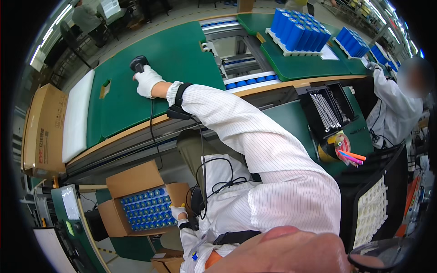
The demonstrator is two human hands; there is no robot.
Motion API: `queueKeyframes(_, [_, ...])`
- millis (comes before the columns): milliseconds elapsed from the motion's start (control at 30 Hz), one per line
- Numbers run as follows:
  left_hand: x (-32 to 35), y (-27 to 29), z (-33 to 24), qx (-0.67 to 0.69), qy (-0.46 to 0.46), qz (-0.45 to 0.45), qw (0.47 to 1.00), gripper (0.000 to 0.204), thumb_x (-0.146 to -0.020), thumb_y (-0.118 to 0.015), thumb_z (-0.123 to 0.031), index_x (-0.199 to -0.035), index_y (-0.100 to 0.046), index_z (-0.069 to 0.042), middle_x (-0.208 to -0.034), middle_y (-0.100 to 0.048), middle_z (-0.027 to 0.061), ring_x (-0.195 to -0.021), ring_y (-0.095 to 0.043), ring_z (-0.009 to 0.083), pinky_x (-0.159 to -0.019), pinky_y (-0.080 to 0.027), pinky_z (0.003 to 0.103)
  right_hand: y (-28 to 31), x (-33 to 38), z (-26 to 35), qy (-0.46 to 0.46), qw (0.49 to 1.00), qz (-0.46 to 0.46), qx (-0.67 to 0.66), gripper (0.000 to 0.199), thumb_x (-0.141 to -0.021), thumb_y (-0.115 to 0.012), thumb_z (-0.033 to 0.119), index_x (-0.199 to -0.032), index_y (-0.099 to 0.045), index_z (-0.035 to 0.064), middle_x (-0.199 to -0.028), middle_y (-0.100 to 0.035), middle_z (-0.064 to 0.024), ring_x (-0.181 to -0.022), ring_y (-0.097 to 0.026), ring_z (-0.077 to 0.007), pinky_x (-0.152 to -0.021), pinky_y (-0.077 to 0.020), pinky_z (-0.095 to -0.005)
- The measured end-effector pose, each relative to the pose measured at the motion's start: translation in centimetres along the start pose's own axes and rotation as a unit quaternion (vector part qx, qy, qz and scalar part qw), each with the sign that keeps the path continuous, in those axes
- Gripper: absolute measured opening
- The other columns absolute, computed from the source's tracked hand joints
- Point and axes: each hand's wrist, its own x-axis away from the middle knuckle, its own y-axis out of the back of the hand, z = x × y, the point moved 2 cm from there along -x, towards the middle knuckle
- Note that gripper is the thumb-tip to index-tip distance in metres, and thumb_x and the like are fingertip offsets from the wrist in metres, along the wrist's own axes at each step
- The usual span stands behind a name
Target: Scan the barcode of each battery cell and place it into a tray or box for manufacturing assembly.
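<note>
A black scanner (139, 63), grasped by the right hand (149, 83), is over the green mat (182, 54), its cable (151, 123) slack past the near edge, presumably for reach. Below the mat, a carton (133, 176) with spread flaps leaves blue cells (148, 207) exposed; the left hand (179, 212) is at its rim, grip unclear.

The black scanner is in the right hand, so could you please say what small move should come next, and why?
Probably set the black scanner down on the green tabletop: the right hand has it just there, while the left hand is at the edge of the open carton of blue cylinders, where a second hand might help.
</note>
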Motion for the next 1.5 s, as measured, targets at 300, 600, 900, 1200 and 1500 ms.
queueKeyframes(300, [-0.7,0.0,1.3,0.019,0.017,0.017,1.0,0.028,-0.078,-0.076,-0.015,-0.103,-0.07,-0.002,-0.093,-0.074,0.0173,-0.082,-0.071,0.0349,-0.071,-0.054,0.039,-0.6,0.0,0.2,-0.008,1.0,0.014,0.016,0.042,-0.083,-0.058,0.018,-0.125,-0.064,0.0155,-0.134,-0.044,-0.0276,-0.113,-0.057,-0.0438,-0.102,-0.0461,-0.0427])
queueKeyframes(600, [0.5,-0.1,0.6,-0.051,-0.011,-0.024,0.998,0.022,-0.082,-0.07,-0.014,-0.101,-0.07,-0.003,-0.091,-0.072,0.02,-0.084,-0.069,0.0408,-0.07,-0.054,0.043,-0.7,0.0,0.0,0.0,1.0,0.007,0.022,0.042,-0.082,-0.058,0.017,-0.123,-0.065,0.0162,-0.132,-0.045,-0.0269,-0.112,-0.057,-0.0436,-0.102,-0.0465,-0.0427])
queueKeyframes(900, [0.5,0.3,0.3,-0.051,-0.004,-0.027,0.998,0.022,-0.082,-0.066,-0.012,-0.102,-0.071,-0.005,-0.091,-0.073,0.019,-0.084,-0.07,0.0392,-0.07,-0.054,0.043,-1.0,-0.1,0.1,0.009,1.0,-0.006,0.022,0.041,-0.081,-0.059,0.02,-0.122,-0.066,0.0168,-0.129,-0.048,-0.0276,-0.111,-0.058,-0.0428,-0.101,-0.0479,-0.0421])
queueKeyframes(1200, [0.6,-0.2,0.5,-0.015,0.0,-0.026,1.0,0.024,-0.082,-0.071,-0.013,-0.104,-0.071,-0.005,-0.091,-0.074,0.0157,-0.079,-0.07,0.0353,-0.068,-0.052,0.041,-1.4,-0.5,-0.1,0.002,1.0,-0.009,0.023,0.044,-0.081,-0.059,0.021,-0.124,-0.065,0.0148,-0.129,-0.047,-0.0282,-0.111,-0.058,-0.0425,-0.101,-0.0479,-0.0409])
queueKeyframes(1500, [0.7,0.1,0.0,-0.051,0.037,-0.016,0.998,0.027,-0.08,-0.069,-0.013,-0.105,-0.07,-0.004,-0.094,-0.073,0.0178,-0.084,-0.07,0.0385,-0.072,-0.053,0.042,-1.1,-0.3,0.2,-0.013,0.999,0.002,0.03,0.049,-0.081,-0.059,0.017,-0.13,-0.06,0.0138,-0.133,-0.043,-0.0288,-0.112,-0.058,-0.0434,-0.101,-0.0475,-0.0412])
